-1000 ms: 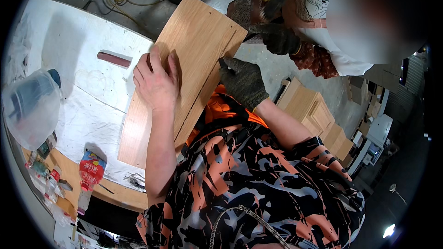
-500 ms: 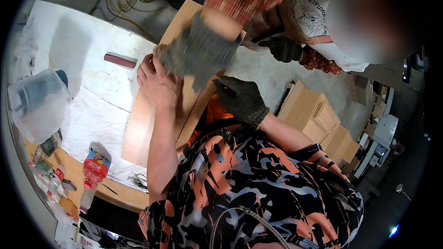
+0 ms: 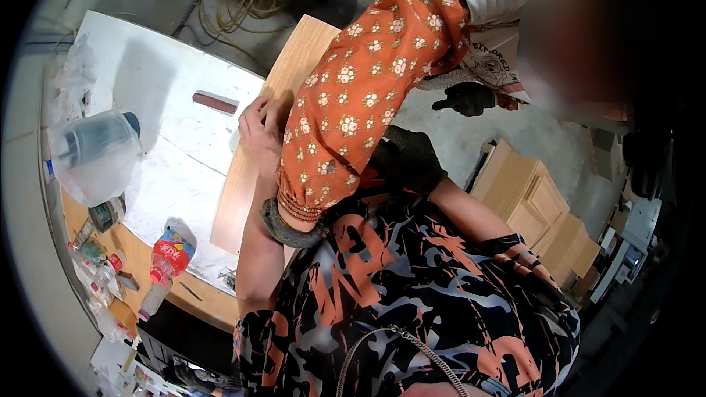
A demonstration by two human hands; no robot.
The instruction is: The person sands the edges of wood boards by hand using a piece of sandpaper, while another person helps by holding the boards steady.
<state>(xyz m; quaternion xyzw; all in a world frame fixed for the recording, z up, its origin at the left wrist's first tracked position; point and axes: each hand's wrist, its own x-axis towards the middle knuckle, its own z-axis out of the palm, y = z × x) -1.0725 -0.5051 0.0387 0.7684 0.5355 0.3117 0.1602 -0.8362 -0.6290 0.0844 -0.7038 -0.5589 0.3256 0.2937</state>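
A long light-wood board point(image 3: 301, 48) lies slantwise over the near side of the white-topped table. My bare left hand point(image 3: 262, 132) rests on it with bent fingers, gripping it. My right hand point(image 3: 412, 162), in a dark knit glove, is beside the board's right side, close to my body. Its fingertips are dark and partly covered, so their hold cannot be made out. A co-worker's arm in an orange flowered sleeve point(image 3: 368, 95) crosses over the board and hides its middle. The co-worker's gloved hand point(image 3: 290, 226) is over my left forearm, near the board's lower end.
A dark red sanding block point(image 3: 215, 103) lies on the white tabletop point(image 3: 184, 77). To the left are a translucent plastic jug point(image 3: 95, 158) and a red-labelled bottle point(image 3: 173, 254). Wooden panels point(image 3: 526, 202) stand on the floor at right. The co-worker's other gloved hand point(image 3: 471, 99) hangs beyond.
The co-worker's reaching arm has swept down along the board toward me, its gloved hand moving from the upper part to my left forearm. My hands keep about the same places; the view has shifted slightly.
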